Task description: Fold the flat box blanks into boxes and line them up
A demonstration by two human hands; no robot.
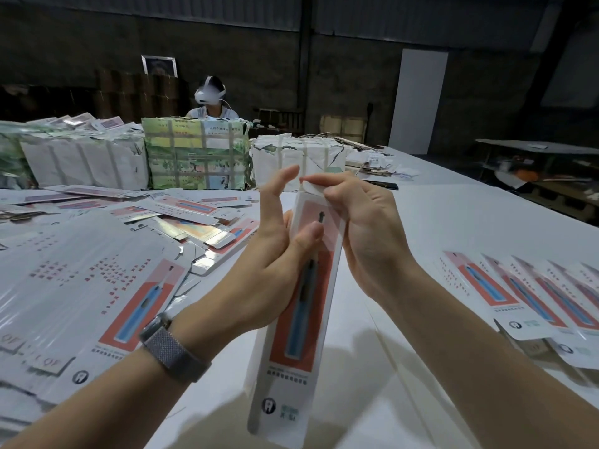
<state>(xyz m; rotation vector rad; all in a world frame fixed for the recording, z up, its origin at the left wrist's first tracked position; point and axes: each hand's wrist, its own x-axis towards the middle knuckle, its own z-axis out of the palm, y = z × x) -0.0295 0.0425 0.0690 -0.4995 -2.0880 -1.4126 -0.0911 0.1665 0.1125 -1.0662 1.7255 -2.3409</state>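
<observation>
1. At centre of the white table [437, 222], a bare strip of tabletop runs from the near edge back toward the bundles; it is the only open room between clutter left and right.
2. Left side: a fanned heap of flat white box blanks with red-and-blue print [84, 286] spreads to the table's near edge, some overlapping.
3. Right side: a row of finished white boxes with the same red panel [525, 296] lies side by side, close to the right edge.
4. Far side: strapped paper-wrapped bundles [194, 153] wall off the back; a seated person in a white headset [210, 95] is behind them.
5. The long narrow white box with the red panel and blue brush picture [298, 319] is held upright, tilted slightly, above the bare strip.
6. Left hand [275, 254], grey woven watch strap [175, 354] on the wrist, is clamped on the box's upper half, thumb across the front.
7. Right hand [359, 228] pinches the white top flap [312, 186] between fingertips, closed on it.
</observation>
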